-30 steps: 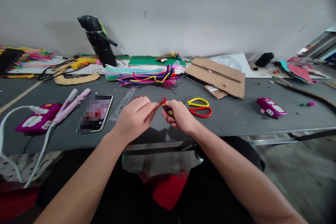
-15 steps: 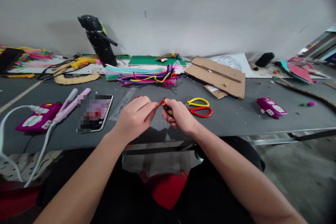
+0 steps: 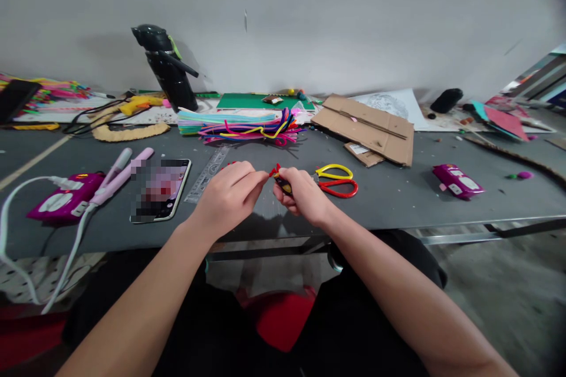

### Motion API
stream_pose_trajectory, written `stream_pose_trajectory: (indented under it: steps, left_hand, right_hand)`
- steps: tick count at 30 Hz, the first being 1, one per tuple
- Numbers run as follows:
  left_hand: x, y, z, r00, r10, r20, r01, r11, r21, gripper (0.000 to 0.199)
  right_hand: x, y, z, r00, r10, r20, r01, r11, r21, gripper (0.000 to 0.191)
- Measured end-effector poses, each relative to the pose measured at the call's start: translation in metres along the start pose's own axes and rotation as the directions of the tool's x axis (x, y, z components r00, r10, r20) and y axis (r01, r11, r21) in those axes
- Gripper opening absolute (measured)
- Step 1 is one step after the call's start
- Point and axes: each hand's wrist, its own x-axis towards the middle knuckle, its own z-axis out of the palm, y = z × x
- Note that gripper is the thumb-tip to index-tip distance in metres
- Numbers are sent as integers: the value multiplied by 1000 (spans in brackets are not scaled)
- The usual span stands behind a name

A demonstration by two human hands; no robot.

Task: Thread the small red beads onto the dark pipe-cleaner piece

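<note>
Close together above the near edge of the table are both hands. My left hand (image 3: 232, 191) is closed in a pinch, its fingertips at the end of a small red fuzzy piece (image 3: 275, 170), which looks like pipe cleaner. My right hand (image 3: 298, 193) is wrapped round a small black-and-yellow object (image 3: 285, 186), with the red piece standing out at its top. Most of that object is hidden by the fingers. Just right of my right hand lie scissors (image 3: 338, 188) with one yellow and one red handle. A bit of red shows behind my left hand.
A clear ruler (image 3: 207, 177), a phone (image 3: 161, 191), a pink hair straightener (image 3: 117, 179) and a purple packet (image 3: 66, 199) lie left. Pipe cleaner bundles (image 3: 239, 126) lie behind the hands, near a black flask (image 3: 165, 70). Cardboard (image 3: 367, 129) and another purple packet (image 3: 458, 181) are right.
Both hands stay in almost the same place. The red piece between them has shifted very slightly. Nothing has been let go.
</note>
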Motion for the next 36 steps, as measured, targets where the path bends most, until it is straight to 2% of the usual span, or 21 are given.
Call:
stream_pose_trajectory:
  steps: [8,11,14,18,20,23,28,30,31,33,36]
  left_hand:
    - [1,-1,-3,999,-49,18,50,997,-51,14]
    - [-1,-10,-3,982,-133,134,150,980,-130,16]
    - [-6,-25,2,918,-209,338,275,948,-160,16]
    - [-9,-40,11,814,-276,510,375,921,-100,19]
    - [-9,-42,13,778,-291,557,404,910,-89,19]
    - [-9,-43,16,748,-297,594,423,902,-82,18]
    - [-10,-42,18,703,-325,632,449,893,-40,18]
    - [-9,-40,18,694,-330,639,444,896,-19,18]
    - [-9,-39,17,690,-332,643,439,898,-7,19]
    - [-8,-38,16,682,-341,646,435,900,16,19]
    - [-8,-36,14,678,-335,654,431,902,14,17]
  right_hand:
    - [3,-1,-5,998,-9,-60,11,999,35,55]
    - [3,-4,-9,997,-7,-82,9,1000,25,56]
    - [4,-6,-11,995,-5,-102,4,1000,-8,56]
    - [4,-3,-13,994,-30,-103,25,998,-52,56]
    - [6,0,-14,995,-52,-85,45,996,-80,57]
    - [8,2,-18,997,-63,-38,59,994,-90,60]
    - [8,-1,-27,986,-41,164,17,989,147,62]
    - [5,-1,-30,945,-96,312,24,974,226,64]
    - [4,0,-31,907,-142,397,37,965,260,69]
    - [1,4,-31,792,-243,560,60,944,325,84]
    - [-1,10,-28,632,-358,687,37,900,435,101]
